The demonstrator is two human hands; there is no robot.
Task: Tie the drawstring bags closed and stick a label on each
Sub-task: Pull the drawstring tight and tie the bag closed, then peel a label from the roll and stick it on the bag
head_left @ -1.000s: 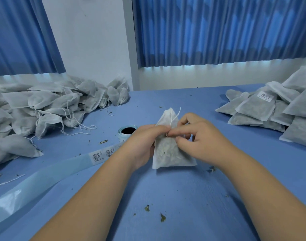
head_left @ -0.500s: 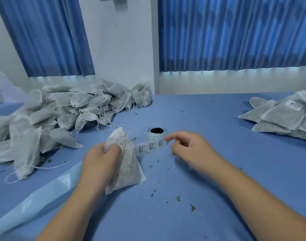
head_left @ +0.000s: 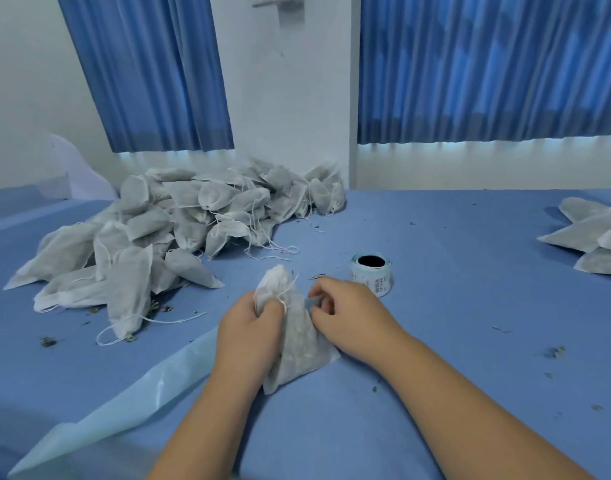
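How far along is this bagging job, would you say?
Early, it seems. Done: probably the small stack at right, bags laid flat, though no labels show from here. In hand: one bag, neck bunched, gripped by the left hand, the right hand at its side; the label roll stands just behind. To do: the big pile at left, strings trailing loose.

Left hand [head_left: 248, 336], right hand [head_left: 349, 317] on bag [head_left: 299, 351]

The blue cloth-covered table [head_left: 470, 244] carried a heap of white fabric drawstring bags [head_left: 179, 230], a pale-blue label roll [head_left: 371, 271] and dried green crumbs [head_left: 557, 351].
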